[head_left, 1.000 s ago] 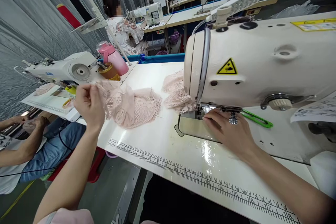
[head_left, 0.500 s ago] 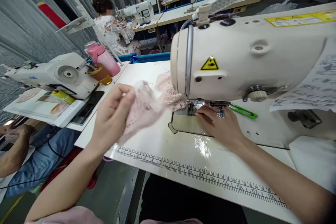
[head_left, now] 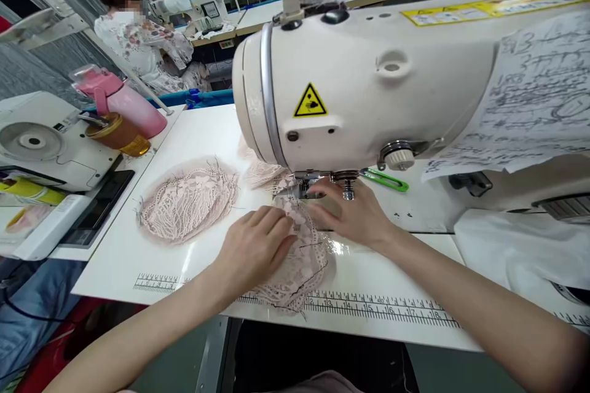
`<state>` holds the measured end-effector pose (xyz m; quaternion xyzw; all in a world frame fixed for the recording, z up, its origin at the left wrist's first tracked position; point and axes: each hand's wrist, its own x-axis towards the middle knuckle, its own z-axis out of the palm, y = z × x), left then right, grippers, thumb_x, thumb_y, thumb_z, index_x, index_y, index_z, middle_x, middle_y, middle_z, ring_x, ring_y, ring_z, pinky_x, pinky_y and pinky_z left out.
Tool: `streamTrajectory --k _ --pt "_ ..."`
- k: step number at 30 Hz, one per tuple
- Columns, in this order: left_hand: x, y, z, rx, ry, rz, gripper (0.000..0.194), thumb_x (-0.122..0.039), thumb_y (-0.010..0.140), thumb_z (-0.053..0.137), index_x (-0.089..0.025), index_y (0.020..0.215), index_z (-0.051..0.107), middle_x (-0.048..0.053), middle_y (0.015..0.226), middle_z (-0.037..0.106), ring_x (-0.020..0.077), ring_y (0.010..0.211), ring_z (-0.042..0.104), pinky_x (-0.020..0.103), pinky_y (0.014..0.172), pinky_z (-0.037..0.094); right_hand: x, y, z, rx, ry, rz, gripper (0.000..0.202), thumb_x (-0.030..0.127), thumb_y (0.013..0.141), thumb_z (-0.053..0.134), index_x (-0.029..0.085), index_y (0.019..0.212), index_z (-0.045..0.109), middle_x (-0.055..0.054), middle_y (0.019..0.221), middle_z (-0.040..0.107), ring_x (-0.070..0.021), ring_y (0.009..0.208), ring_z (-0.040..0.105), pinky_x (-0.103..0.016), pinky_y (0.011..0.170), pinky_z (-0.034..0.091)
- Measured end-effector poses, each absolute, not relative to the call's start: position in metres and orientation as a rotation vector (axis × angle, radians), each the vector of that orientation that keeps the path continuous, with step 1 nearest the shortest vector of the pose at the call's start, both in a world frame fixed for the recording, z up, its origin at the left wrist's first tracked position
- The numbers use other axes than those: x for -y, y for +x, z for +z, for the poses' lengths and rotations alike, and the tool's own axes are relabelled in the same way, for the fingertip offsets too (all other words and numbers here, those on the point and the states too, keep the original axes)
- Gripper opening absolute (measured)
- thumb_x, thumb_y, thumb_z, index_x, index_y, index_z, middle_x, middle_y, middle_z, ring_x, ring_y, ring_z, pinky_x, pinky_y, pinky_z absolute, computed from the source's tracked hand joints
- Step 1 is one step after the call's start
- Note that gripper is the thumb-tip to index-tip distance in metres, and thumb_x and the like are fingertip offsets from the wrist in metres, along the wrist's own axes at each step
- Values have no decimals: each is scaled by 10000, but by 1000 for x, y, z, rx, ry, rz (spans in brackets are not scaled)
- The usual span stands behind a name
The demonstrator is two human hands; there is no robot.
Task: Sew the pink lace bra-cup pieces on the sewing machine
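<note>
A pale pink lace piece (head_left: 306, 258) with dark loose threads lies under the sewing machine's (head_left: 364, 92) needle area and reaches down over the printed ruler. My left hand (head_left: 260, 242) is closed on its left side, fingers curled down and their tips partly hidden. Beside the presser foot (head_left: 299, 184), my right hand (head_left: 354, 212) has its thumb and forefinger apart at the lace's upper right edge. Flat on the table to the left lies a rounded lace piece (head_left: 188, 199). More pink lace (head_left: 260, 173) is bunched behind the needle area.
A green thread snipper (head_left: 385, 179) lies under the machine arm. A pink bottle (head_left: 124, 104) and a brown cup (head_left: 117, 134) stand at the left by another sewing machine (head_left: 41, 141). Handwritten paper (head_left: 520, 92) hangs at the right. A person (head_left: 142, 43) sits farther back.
My left hand has come down and right from mid-air to the lace at the needle area. A rounded lace piece now lies on the left of the table. The view has shifted right.
</note>
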<state>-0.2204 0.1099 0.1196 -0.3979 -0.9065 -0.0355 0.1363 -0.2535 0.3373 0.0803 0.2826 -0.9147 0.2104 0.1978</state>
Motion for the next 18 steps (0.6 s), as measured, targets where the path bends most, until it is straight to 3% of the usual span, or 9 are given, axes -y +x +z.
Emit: streamTrajectory --k 4,6,9,14,18 --pt "-117 -216 107 2605 -1203 -160 187 -259 971 467 -138 1062 575 118 1052 664 250 981 628 365 765 542 -334 -250 82 2605 1021 587 260 314 897 528 215 1131 583 -36 1102 669 -188 912 608 -329 790 403" --pt "-116 -216 102 2588 -1218 -149 202 -255 966 468 -135 1091 573 128 1083 662 262 1012 628 383 795 549 -333 -251 81 2622 942 539 173 223 913 485 204 1029 611 -25 993 684 -171 858 602 -319 774 394" --pt "-114 -216 101 2568 -1259 -121 239 -239 955 475 -116 1136 572 143 1126 661 282 1054 626 406 831 555 -333 -255 79 2602 659 488 212 181 944 427 196 882 630 -21 802 681 -172 777 587 -324 767 394" --pt "-116 -219 106 2615 -1269 -193 399 -206 926 444 -110 1309 506 163 1340 575 306 1221 557 462 950 532 -337 -256 78 2564 471 564 159 137 857 481 213 843 619 -34 850 702 -208 816 597 -334 748 425" --pt "-124 -224 106 2658 -1300 -192 504 -206 898 432 -45 1375 445 184 1420 506 314 1323 478 472 1040 488 -338 -252 80 2383 791 578 257 68 836 441 234 865 635 22 851 708 -145 761 592 -301 718 425"
